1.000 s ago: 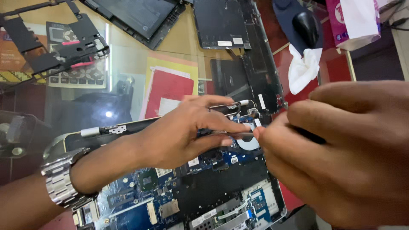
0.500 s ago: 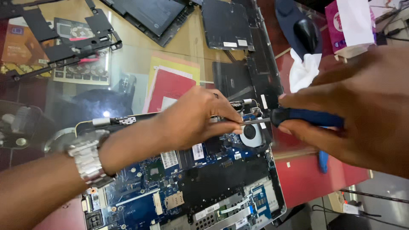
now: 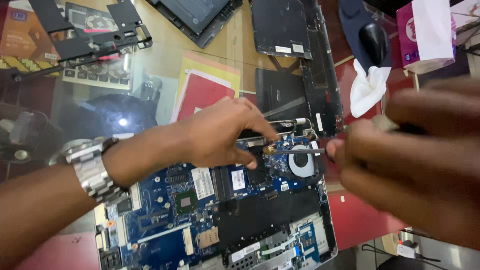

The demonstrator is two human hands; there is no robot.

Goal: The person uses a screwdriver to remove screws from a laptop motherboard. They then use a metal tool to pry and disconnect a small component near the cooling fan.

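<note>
An opened laptop base [image 3: 260, 220] lies in front of me with its blue circuit board [image 3: 165, 200] and round cooling fan [image 3: 301, 161] exposed. My left hand [image 3: 220, 135], a metal watch on its wrist, rests on the board's upper edge with fingertips pinching near a small brass part just left of the fan. My right hand [image 3: 415, 160], blurred and close to the camera, grips a screwdriver whose thin metal shaft [image 3: 300, 150] points left across the top of the fan toward those fingertips. The handle is mostly hidden in the fist.
On the glass-topped table lie a detached black laptop cover [image 3: 295, 55], another dark laptop part [image 3: 200, 15], a black frame piece [image 3: 90, 35], red and yellow papers [image 3: 205, 90], a white crumpled tissue [image 3: 367, 87], a black mouse [image 3: 375, 40] and a tissue box [image 3: 425, 32].
My right hand has come closer to the camera and lower, now covering the blue screwdriver handle. My left hand stays at the fan corner, and the view has shifted a little.
</note>
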